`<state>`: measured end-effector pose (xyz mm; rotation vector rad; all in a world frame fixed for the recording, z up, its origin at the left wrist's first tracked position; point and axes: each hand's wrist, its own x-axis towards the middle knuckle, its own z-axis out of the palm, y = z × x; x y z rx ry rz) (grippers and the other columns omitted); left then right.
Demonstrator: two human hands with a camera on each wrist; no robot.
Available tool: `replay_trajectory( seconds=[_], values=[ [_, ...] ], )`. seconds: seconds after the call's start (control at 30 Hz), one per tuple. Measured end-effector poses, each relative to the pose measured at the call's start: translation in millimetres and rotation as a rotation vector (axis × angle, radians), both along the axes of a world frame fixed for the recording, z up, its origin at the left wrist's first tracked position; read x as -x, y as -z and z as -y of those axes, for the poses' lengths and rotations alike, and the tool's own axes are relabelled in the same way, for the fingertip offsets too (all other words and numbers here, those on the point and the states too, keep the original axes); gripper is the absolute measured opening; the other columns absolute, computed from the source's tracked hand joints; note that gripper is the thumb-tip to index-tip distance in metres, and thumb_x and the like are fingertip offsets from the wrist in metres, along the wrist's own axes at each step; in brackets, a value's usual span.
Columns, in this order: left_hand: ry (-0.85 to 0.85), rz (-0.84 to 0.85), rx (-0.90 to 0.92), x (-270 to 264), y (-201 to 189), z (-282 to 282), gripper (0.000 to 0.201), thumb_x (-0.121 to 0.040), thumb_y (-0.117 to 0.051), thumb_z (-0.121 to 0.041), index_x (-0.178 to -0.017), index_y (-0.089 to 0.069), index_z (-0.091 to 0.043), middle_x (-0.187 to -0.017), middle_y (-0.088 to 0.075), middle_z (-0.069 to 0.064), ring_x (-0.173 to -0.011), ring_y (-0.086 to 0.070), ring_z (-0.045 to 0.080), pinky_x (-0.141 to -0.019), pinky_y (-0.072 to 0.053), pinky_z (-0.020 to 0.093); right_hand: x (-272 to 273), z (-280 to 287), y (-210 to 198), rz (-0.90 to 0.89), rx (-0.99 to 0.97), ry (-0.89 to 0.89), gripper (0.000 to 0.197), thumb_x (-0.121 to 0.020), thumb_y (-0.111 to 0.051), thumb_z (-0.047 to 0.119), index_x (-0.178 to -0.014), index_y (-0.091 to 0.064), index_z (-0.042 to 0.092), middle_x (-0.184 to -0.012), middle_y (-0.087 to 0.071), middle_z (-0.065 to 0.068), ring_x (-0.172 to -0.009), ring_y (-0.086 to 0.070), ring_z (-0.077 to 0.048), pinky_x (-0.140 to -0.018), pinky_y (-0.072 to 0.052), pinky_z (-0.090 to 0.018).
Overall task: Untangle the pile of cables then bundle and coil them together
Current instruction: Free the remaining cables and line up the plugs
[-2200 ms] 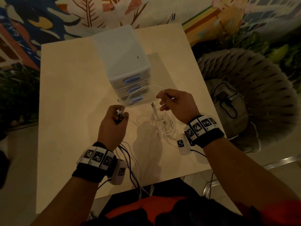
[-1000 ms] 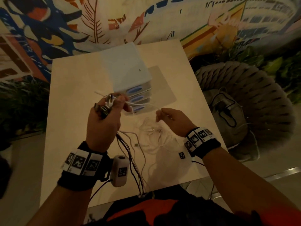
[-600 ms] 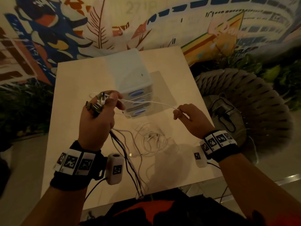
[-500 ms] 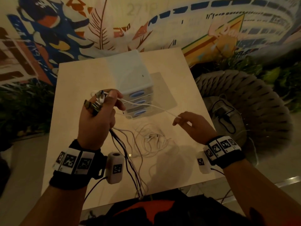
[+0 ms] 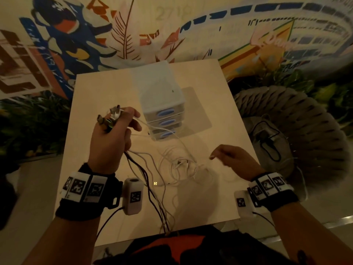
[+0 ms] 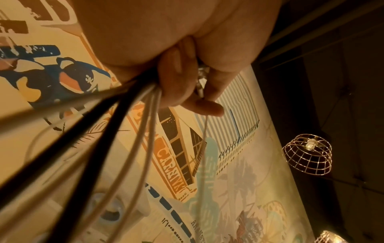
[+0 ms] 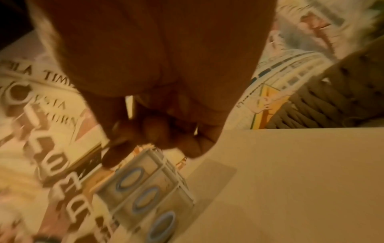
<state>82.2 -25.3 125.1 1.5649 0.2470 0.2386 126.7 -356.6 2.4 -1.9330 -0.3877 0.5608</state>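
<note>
The left hand [image 5: 108,142] is raised above the counter [image 5: 107,88], fingers curled round a bunch of cable ends, with metal connectors [image 5: 110,117] standing up out of the fist. From under that hand black cables [image 5: 150,192] and white cables [image 5: 164,196] hang down and run off the counter's near edge. One thin white cable [image 5: 162,131] leaves the left fingers and slopes down to a loose white tangle [image 5: 183,165] lying on the counter between the two hands. The right hand [image 5: 232,159] hovers just beside that tangle, fingers loosely curled and holding nothing; its wrist view is blurred. A small translucent three-drawer organizer [image 5: 162,109] with blue oval handles stands on the counter beyond the hands. A grey woven chair [image 5: 305,119] sits to the right of the counter, a painted mural [image 5: 114,35] behind it.
</note>
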Motion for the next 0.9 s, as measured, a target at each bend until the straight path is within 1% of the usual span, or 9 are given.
replay_trajectory(
  seconds=[0.07,0.13,0.27,0.37,0.43,0.5,0.63,0.77,0.9],
  values=[
    [0.152,0.02,0.007,5.0,-7.3,2.5,0.027,-0.104,-0.051,-0.027,-0.086,-0.068,-0.015,-0.068,-0.061,0.004,-0.042,-0.03,0.013,-0.041,-0.027,0.02,-5.7,-10.7,5.9,-0.071,0.21,-0.238,0.012,-0.098,-0.064,0.031,-0.1,-0.076,0.028,-0.092,-0.075,0.013,-0.082,-0.066,0.0,-0.079,-0.05,-0.022],
    [0.301,0.025,-0.027,10.5,-16.1,6.9,0.028,-0.098,-0.054,-0.034,-0.083,-0.069,-0.016,-0.064,-0.062,0.004,-0.042,-0.034,0.015,-0.043,-0.031,0.019,-11.1,-28.4,7.0,0.001,0.383,-0.335,0.029,-0.09,-0.065,0.055,-0.115,-0.07,0.04,-0.096,-0.075,0.014,-0.089,-0.066,0.002,-0.084,-0.05,-0.025],
    [0.511,0.053,-0.068,20.3,-29.9,17.1,0.025,-0.094,-0.054,-0.032,-0.077,-0.071,-0.028,-0.064,-0.062,0.009,-0.048,-0.045,0.034,-0.044,-0.036,0.027,-28.6,-92.0,6.0,0.131,0.339,-0.19,0.089,-0.074,-0.07,0.074,-0.147,-0.026,0.048,-0.088,-0.07,0.011,-0.079,-0.065,0.001,-0.075,-0.053,-0.024],
    [0.578,0.104,-0.048,24.8,-32.9,19.4,0.026,-0.094,-0.055,-0.025,-0.075,-0.072,-0.032,-0.074,-0.061,0.019,-0.052,-0.054,0.032,-0.049,-0.041,0.031,-42.2,-151.2,28.2,0.164,0.357,-0.313,0.088,-0.073,-0.061,0.083,-0.147,-0.022,0.054,-0.092,-0.071,0.01,-0.082,-0.068,-0.006,-0.074,-0.058,-0.035],
    [0.58,0.112,-0.037,26.0,-31.7,15.2,0.023,-0.093,-0.056,-0.023,-0.077,-0.072,-0.027,-0.075,-0.063,0.014,-0.052,-0.056,0.023,-0.052,-0.044,0.025,-46.0,-173.6,33.6,0.187,0.401,-0.376,0.049,-0.088,-0.053,0.07,-0.131,-0.048,0.047,-0.091,-0.07,0.01,-0.079,-0.066,-0.006,-0.073,-0.057,-0.033],
    [0.564,0.109,-0.06,27.3,-28.8,6.9,0.022,-0.093,-0.055,-0.022,-0.078,-0.071,-0.02,-0.075,-0.063,0.008,-0.052,-0.056,0.02,-0.052,-0.043,0.023,-52.5,-174.9,25.6,0.159,0.348,-0.347,0.02,-0.1,-0.052,0.041,-0.103,-0.064,0.026,-0.08,-0.065,0.011,-0.07,-0.061,-0.004,-0.065,-0.05,-0.022],
    [0.46,0.116,-0.056,31.8,-23.2,-15.5,0.03,-0.094,-0.06,-0.034,-0.075,-0.064,-0.011,-0.07,-0.057,0.004,-0.05,-0.05,0.017,-0.049,-0.035,0.023,-75.5,-141.7,22.4,-0.006,0.244,-0.045,0.023,-0.103,-0.051,0.026,-0.096,-0.07,0.014,-0.084,-0.071,-0.007,-0.073,-0.067,-0.023,-0.068,-0.057,-0.039],
    [0.362,0.109,0.021,33.2,-18.5,-30.8,0.038,-0.085,-0.068,-0.056,-0.077,-0.067,-0.019,-0.065,-0.052,0.004,-0.048,-0.043,0.012,-0.048,-0.031,0.023,-89.2,-117.7,15.5,0.018,0.109,0.046,0.029,-0.105,-0.046,0.017,-0.095,-0.072,0.01,-0.079,-0.072,-0.002,-0.065,-0.067,-0.01,-0.062,-0.048,-0.019],
    [0.246,0.117,-0.021,25.9,-11.9,-25.3,0.031,-0.093,-0.062,-0.049,-0.082,-0.067,-0.021,-0.061,-0.052,-0.001,-0.046,-0.034,0.013,-0.047,-0.028,0.023,-85.9,-117.4,-10.8,0.076,-0.06,0.097,0.034,-0.106,-0.05,0.022,-0.09,-0.075,0.007,-0.075,-0.074,-0.005,-0.065,-0.068,-0.015,-0.063,-0.048,-0.016]
  ],
)
